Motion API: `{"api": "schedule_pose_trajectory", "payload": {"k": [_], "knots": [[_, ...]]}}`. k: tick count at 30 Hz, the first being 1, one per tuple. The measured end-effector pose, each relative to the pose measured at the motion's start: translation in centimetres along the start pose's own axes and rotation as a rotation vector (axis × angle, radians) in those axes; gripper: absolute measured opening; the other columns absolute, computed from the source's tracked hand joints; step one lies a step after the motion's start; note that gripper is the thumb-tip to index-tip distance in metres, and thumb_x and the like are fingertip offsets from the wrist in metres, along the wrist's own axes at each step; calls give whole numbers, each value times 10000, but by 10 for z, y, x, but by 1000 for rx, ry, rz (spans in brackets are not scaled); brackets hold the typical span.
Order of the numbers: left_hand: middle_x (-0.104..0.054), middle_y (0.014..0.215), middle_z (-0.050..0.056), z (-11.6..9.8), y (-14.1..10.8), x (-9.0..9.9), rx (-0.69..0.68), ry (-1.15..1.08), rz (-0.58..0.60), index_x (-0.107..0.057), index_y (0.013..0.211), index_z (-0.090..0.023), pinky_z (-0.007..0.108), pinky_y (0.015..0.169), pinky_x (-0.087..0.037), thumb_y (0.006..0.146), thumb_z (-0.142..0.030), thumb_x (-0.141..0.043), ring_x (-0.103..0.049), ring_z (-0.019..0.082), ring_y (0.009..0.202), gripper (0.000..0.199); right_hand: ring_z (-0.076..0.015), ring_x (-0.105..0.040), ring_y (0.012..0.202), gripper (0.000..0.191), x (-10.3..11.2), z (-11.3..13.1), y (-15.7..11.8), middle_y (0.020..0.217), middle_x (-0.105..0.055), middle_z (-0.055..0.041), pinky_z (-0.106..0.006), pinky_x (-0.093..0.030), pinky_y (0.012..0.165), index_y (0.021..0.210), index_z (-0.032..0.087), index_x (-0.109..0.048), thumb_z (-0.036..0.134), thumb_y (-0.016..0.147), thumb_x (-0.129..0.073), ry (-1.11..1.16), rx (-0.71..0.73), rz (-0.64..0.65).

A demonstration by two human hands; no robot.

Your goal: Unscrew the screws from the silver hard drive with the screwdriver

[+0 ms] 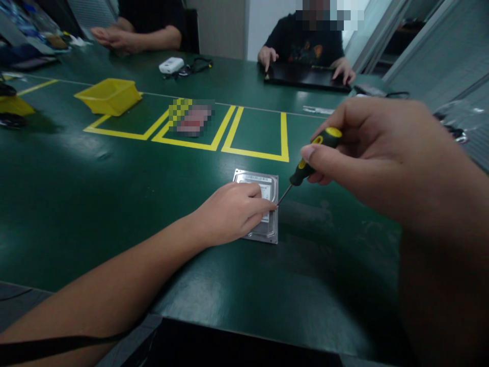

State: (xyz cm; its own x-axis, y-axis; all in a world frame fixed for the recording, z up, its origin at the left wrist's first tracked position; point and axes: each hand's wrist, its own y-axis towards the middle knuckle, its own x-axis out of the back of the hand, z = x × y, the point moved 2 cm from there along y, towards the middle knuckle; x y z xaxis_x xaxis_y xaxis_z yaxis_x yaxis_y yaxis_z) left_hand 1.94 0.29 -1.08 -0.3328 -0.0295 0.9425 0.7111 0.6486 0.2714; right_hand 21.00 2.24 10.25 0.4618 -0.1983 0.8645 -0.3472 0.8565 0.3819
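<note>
A silver hard drive (272, 232) with a white label lies flat on the green table. My left hand (235, 209) covers its middle and left side, fingers bent over it and pressing on it. One fingertip of that hand reaches the drive's right edge, beside the screwdriver's tip. Wrapped in the fingers of my right hand (367, 142) is a green and yellow screwdriver (301, 171), tilted, its thin shaft running down to the drive's right edge. What the tip touches is hidden by the fingertip.
Yellow tape (255, 153) marks squares beyond the drive. A yellow bin (109, 97) and a blurred-out item (193, 120) stand there. Across the table (114, 193), one person touches a black flat panel (305, 79); another sits near a white device (171, 65) with cables.
</note>
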Motion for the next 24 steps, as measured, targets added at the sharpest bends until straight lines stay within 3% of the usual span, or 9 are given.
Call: {"api": "schedule_pose_trajectory", "payload": {"k": [5, 10, 14, 24], "knots": [[-609, 865, 45, 0, 0, 0, -5, 6, -5, -698, 1169, -239, 326, 706, -432, 975, -254, -449, -569, 183, 783, 315, -112, -358, 506, 341, 6, -1, -2, 617, -523, -13, -315, -212, 532, 707, 223, -546, 534, 800, -652, -95, -33, 34], [-609, 876, 39, 0, 0, -1, 5, 11, -7, -693, 1172, -246, 322, 700, -428, 975, -257, -459, -569, 179, 786, 306, -124, -337, 508, 440, 11, 2, -8, 611, -504, -12, -326, -206, 537, 674, 233, -528, 640, 840, -528, -263, 60, 50], [-613, 882, 38, -1, 0, -1, 6, 7, -1, -690, 1178, -247, 317, 713, -433, 964, -249, -481, -572, 177, 798, 300, -141, -399, 488, 394, 14, 1, -11, 633, -557, 3, -316, -238, 504, 808, 278, -605, 646, 853, -473, -351, 119, 136], [-602, 866, 35, 0, 0, -2, -2, -2, -11, -692, 1168, -246, 318, 704, -421, 972, -258, -470, -564, 177, 784, 296, -139, -488, 436, 190, 21, -16, -6, 607, -620, 50, -309, -286, 415, 884, 330, -678, 489, 817, -599, -217, 227, 175]]}}
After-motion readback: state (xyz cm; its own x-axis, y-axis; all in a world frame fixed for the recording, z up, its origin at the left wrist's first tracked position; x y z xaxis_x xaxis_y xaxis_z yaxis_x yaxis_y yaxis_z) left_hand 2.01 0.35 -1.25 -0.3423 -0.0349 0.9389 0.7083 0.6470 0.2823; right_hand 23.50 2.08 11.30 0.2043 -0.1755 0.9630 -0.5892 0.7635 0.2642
